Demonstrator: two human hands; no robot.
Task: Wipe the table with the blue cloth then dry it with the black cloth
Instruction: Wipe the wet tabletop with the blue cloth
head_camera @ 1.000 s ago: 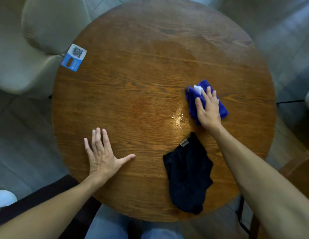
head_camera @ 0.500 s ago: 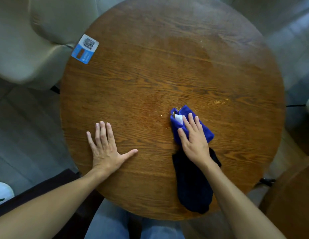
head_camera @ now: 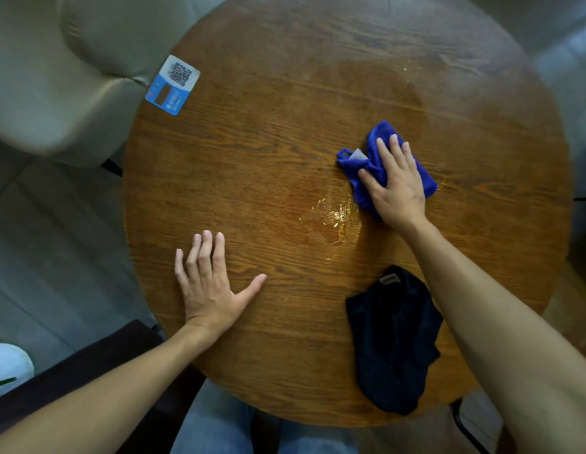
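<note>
On round table (head_camera: pixel 285 142), right hand (head_camera: pixel 394 186) flat on blue cloth (head_camera: pixel 375 160), left hand (head_camera: pixel 208 286) splayed, black cloth (head_camera: pixel 391 339) nearby

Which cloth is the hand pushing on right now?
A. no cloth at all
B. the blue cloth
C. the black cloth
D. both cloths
B: the right hand lies flat on the blue cloth, while the black cloth sits apart, untouched, nearer the table edge, and the left hand rests on bare wood.
</note>
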